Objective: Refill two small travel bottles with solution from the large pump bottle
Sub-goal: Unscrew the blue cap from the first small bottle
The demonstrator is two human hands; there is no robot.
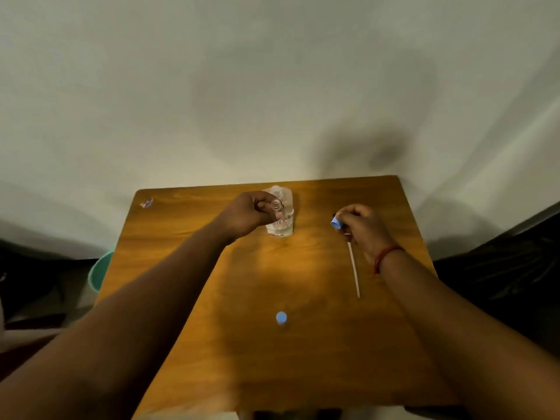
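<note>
Head view, looking down: a small clear travel bottle (277, 209), uncapped with its mouth toward the camera, sits in the curled fingers of the left hand (247, 214), just in front of the large clear bottle (281, 213) at the worktop's (188, 298) far side. Right hand (362, 227) pinches the blue pump head (336, 222), its white tube (354, 269) trailing nearer. Another blue-capped small bottle (281, 318) stands near centre.
</note>
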